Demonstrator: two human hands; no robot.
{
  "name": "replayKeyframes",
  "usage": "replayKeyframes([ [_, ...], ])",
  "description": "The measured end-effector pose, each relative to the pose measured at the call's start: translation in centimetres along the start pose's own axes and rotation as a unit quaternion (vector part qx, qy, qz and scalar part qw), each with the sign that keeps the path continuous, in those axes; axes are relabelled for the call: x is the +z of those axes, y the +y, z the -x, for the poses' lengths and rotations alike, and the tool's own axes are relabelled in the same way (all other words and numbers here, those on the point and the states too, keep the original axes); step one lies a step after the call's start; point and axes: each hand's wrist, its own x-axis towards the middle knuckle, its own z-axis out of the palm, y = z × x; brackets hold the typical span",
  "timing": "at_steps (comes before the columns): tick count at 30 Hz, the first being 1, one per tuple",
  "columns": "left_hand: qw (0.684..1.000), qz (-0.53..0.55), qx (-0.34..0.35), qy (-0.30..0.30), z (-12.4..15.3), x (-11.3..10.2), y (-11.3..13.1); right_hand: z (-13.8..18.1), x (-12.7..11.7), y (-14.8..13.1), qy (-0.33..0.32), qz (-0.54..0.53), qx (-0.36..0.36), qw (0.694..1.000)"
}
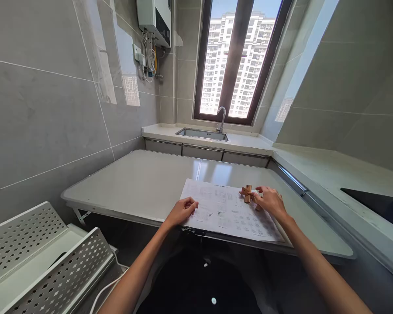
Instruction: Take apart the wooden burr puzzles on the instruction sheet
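Rack [46, 257], perforated, white, lower left. Left hand [182, 211], fingers curled, resting on printed sheet [227, 211]. Wooden cross-piece [247, 193] on the sheet's far right edge, pinched by right hand [270, 201]; likely light, rigid, best gripped at its arms.

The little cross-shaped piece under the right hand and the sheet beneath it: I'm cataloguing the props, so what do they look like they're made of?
The cross-shaped piece looks like wood, unpainted: warm brown, matte, with squared bar edges. The sheet seems to be plain paper, white and matte, printed with small diagrams, lying flat on the table. The right hand touches the piece; the left hand rests on the sheet's edge.
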Motion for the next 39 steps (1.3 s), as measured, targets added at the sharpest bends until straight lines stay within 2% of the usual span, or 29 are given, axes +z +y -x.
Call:
replayKeyframes([
  [7,1.000,-0.004,0.000,0.008,0.0,0.1,-0.4,-0.6,0.7,-0.1,-0.059,0.007,-0.019,0.998],
  [14,1.000,-0.003,-0.001,0.012,0.1,0.1,-0.4,-0.6,0.9,-1.1,-0.047,0.033,-0.048,0.997],
  [18,1.000,-0.006,-0.002,0.006,0.1,0.0,-0.3,-0.2,-0.1,-2.6,-0.004,0.036,-0.097,0.995],
  [22,1.000,0.000,0.006,0.010,0.1,0.1,-0.3,1.4,-1.5,-5.4,0.019,-0.064,-0.118,0.991],
  [25,1.000,-0.005,0.013,0.011,0.1,0.1,-0.3,3.2,-2.1,-8.3,-0.012,-0.225,-0.112,0.968],
  [31,0.999,-0.026,0.023,0.041,0.1,0.2,-0.1,6.9,-0.9,-14.0,-0.123,-0.457,-0.125,0.872],
  [35,0.997,-0.024,0.043,0.068,-0.2,0.0,-0.2,8.2,0.1,-16.3,-0.158,-0.510,-0.125,0.837],
  [39,0.998,-0.003,0.064,0.016,-0.1,-0.1,-0.1,8.8,0.4,-17.0,-0.163,-0.516,-0.133,0.831],
])
